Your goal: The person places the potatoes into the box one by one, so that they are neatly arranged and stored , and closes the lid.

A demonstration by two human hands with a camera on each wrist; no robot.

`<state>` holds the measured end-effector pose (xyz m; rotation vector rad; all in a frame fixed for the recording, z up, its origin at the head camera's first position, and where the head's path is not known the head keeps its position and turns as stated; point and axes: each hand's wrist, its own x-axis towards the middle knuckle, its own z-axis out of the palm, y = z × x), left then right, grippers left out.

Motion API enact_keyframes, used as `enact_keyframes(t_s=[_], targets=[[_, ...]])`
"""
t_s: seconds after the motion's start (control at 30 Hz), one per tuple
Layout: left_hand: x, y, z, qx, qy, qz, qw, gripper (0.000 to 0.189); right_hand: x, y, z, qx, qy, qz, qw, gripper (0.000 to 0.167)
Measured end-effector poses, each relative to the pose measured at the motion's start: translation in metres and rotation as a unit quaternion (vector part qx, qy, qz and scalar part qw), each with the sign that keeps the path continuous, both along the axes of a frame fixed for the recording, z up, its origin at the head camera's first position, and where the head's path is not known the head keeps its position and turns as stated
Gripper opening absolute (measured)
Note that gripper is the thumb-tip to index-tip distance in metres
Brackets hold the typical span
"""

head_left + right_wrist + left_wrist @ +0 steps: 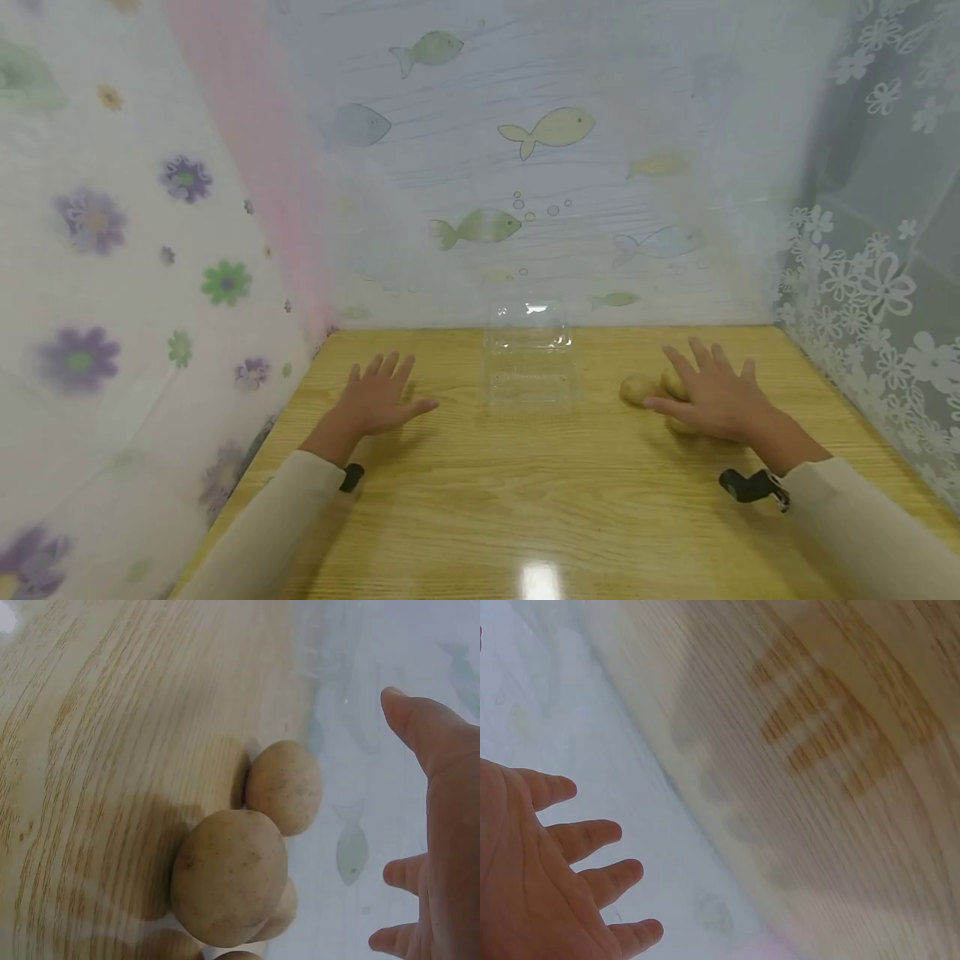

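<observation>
While a person in long cream sleeves [862, 512] sits or stands at a yellow wood-grain table [525, 508], both bare hands hover over it, backs up, holding nothing. The left hand [372, 402] is over the left side, its fingers spread and its thumb stretched inward; a shadow on the wood in the left wrist view shows it raised. The right hand [716, 402] is over the right side, its fingers spread too, above a small group of round, pale brown, smooth-skinned potatoes [229, 877]. The right wrist view shows parts of at least four, bunched closely on the table, with a gap between them and the hand.

Between the hands, near the far edge, is a clear plastic hinged box [530, 390], opened, with one half raised at the back. No potato shows inside it.

As for progress, the opened box is the only step that looks done. The visible potatoes all lie outside it, to its right, and neither hand has hold of one. The handling itself seems not yet begun, though these pictures alone cannot settle that.
</observation>
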<state>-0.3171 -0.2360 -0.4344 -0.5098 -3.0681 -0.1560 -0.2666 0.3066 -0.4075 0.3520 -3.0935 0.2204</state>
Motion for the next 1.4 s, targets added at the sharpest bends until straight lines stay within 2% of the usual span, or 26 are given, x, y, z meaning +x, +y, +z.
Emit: enact_keyframes(t_s=[0.47, 0.83, 1.07, 1.4], targets=[[-0.004, 0.02, -0.001, 0.013, 0.017, -0.025, 0.9995, 0.108, -0.008, -0.006, -0.007, -0.004, 0.012, 0.006, 0.9999, 0.108], [-0.012, 0.034, -0.006, 0.07, -0.011, -0.028, 0.9971, 0.106, -0.015, -0.009, -0.009, -0.015, 0.034, 0.016, 0.9992, 0.104], [-0.018, 0.043, -0.013, 0.141, -0.045, -0.027, 0.9887, 0.108, -0.022, -0.011, -0.016, -0.03, 0.041, 0.023, 0.9985, 0.097], [-0.022, 0.062, -0.014, 0.234, -0.07, -0.02, 0.9694, 0.088, -0.028, -0.016, -0.026, -0.064, 0.042, 0.037, 0.9964, 0.084]])
